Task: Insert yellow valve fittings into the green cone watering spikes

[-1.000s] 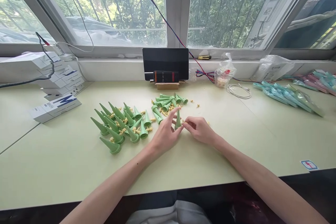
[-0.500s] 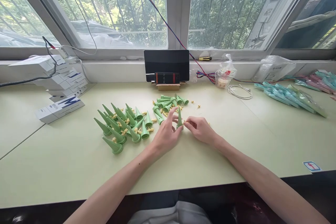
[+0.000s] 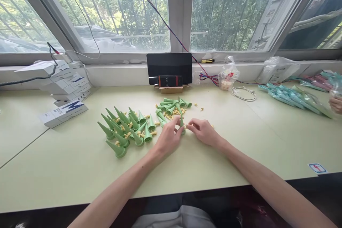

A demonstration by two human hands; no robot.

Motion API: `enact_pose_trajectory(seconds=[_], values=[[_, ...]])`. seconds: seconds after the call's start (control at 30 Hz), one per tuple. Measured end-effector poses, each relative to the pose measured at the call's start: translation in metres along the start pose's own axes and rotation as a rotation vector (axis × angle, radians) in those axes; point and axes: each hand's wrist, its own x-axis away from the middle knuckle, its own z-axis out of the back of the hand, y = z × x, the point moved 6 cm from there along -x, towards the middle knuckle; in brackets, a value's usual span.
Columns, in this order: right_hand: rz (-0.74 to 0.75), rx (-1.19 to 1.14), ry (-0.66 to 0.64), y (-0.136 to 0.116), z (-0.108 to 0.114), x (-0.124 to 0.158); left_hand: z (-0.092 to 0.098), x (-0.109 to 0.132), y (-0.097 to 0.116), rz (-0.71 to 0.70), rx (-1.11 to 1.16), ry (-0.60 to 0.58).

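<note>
Green cone [image 3: 181,121], one, upright, mid tabletop [image 3: 149,174].
Left hand [image 3: 169,136] grips it; right hand [image 3: 205,131] pinches a yellow peg [image 3: 186,127] at the cone's three o'clock. Possible faults: cone tipping from loose hold, peg skewing from off-line pressure.

Phone [image 3: 170,81]: we are reading 00:24:52, running sideways.
Front box [image 3: 64,114]: we are making out a blue M; smaller print is defeating us.
Bag [image 3: 228,77]: we are seeing illegible red print.
Table sticker [image 3: 317,168]: we are seeing a red mark framed in blue.
</note>
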Motion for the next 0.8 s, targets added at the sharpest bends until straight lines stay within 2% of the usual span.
enact_pose_trajectory(seconds=[0.23,0.37,0.5,0.63,0.8], values=[[-0.061,-0.046,0.209,0.003,0.013,-0.001,0.002,-0.002,0.003,-0.008,-0.017,0.008],[-0.07,-0.017,0.223,0.003,0.014,0.0,0.004,-0.001,0.006,-0.043,-0.084,0.034],[-0.061,0.014,0.231,0.003,0.013,0.0,0.013,-0.001,0.008,-0.105,-0.188,0.15],[-0.04,0.032,0.228,0.004,0.011,-0.001,0.039,-0.009,0.005,-0.134,-0.229,0.362],[-0.019,0.005,0.205,0.004,0.007,-0.002,0.089,-0.023,-0.014,0.023,-0.333,0.625]])
